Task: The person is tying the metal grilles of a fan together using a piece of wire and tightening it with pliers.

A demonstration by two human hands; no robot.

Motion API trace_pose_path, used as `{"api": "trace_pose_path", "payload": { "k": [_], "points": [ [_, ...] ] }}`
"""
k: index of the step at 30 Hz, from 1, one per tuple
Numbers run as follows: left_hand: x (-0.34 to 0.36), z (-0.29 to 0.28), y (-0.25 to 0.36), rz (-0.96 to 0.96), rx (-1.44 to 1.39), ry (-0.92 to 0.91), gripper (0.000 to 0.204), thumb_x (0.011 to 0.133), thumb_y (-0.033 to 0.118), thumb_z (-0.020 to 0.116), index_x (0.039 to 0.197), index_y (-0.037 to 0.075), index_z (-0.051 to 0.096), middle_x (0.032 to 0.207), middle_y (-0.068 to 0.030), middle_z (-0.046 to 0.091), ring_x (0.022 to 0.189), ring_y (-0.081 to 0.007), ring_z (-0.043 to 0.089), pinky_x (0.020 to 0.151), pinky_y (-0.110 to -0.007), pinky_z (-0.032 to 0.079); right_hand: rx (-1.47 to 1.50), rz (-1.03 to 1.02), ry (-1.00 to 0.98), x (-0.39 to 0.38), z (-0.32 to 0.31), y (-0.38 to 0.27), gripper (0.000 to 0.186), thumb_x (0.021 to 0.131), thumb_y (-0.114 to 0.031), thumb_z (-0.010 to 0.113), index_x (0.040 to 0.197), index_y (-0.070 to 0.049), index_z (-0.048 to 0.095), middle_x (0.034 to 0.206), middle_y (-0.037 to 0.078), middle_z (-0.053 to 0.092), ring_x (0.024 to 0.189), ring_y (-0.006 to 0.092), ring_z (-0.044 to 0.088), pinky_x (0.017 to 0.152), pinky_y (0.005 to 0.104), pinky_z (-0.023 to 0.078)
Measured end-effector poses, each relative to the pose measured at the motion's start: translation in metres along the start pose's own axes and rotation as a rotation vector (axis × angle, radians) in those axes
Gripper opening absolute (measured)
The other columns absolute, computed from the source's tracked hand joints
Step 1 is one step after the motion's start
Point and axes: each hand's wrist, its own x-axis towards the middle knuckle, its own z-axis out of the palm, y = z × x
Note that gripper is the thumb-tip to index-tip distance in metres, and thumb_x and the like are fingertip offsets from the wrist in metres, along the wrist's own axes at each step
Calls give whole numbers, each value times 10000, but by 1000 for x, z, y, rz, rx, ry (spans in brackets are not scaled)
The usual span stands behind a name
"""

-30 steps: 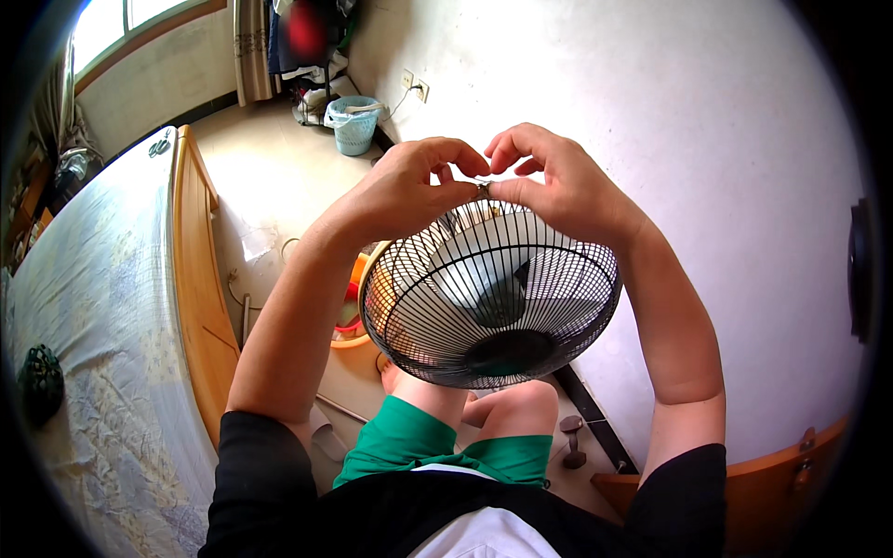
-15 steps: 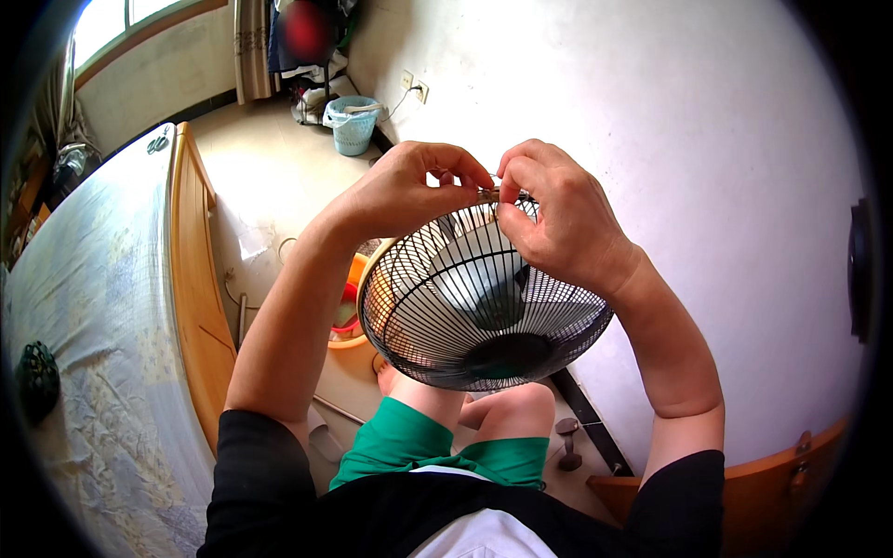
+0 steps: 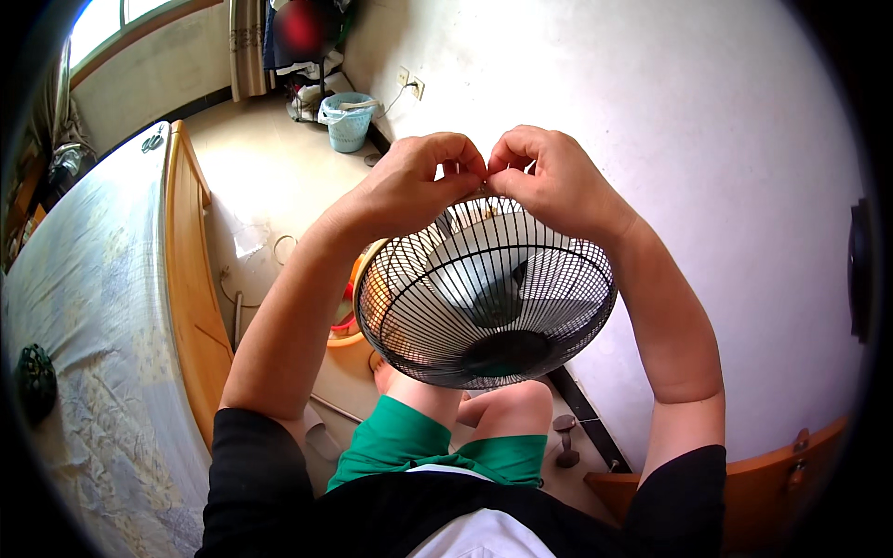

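A fan (image 3: 484, 298) with a round black wire guard stands in front of me, its pale blades visible through the wires. At the top of the guard's rim, my left hand (image 3: 414, 181) is closed in a pinch. My right hand (image 3: 558, 181) pinches at the same spot, its thumb and forefinger almost touching the left fingertips. Whatever small piece lies between the fingers is too small and covered to make out. Both wrists arch over the guard, and its lower part hangs in front of my knees.
An orange basin (image 3: 350, 340) with a red one inside sits on the floor behind the fan. To the left is a wood-framed bed (image 3: 102, 307). A light-blue bin (image 3: 348, 130) stands by the far wall. A dumbbell (image 3: 566, 442) lies near the right wall.
My right hand has moved up and its fingers have closed in against the left fingertips at the rim. The left hand stays at nearly the same place, pinching.
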Motion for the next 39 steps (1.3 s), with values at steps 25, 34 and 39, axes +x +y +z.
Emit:
{"api": "trace_pose_path", "payload": {
  "k": [25,34,39],
  "points": [
    [13,-15,25,-161,135,-142,256,836,211,741,985,3,733,811,-83,701,736,-136,631,676,-289,504,354,3,-35,0,5,20,174,849,-120,607,891,32,681,824,83,672,790,150,599,736,300,495],
    [7,-14,24,-159,195,-155,208,919,203,659,1011,18,686,854,-79,680,786,-147,609,706,-291,486,323,15,-25,-1,4,26,198,910,-149,615,938,31,695,862,92,686,831,157,619,782,303,502],
    [4,-14,16,-42,228,-128,158,914,160,653,1009,45,703,869,-66,673,830,-155,608,745,-300,487,318,34,-12,-1,2,23,249,965,-181,558,979,25,696,875,102,685,852,175,623,816,326,505]
  ]
}}
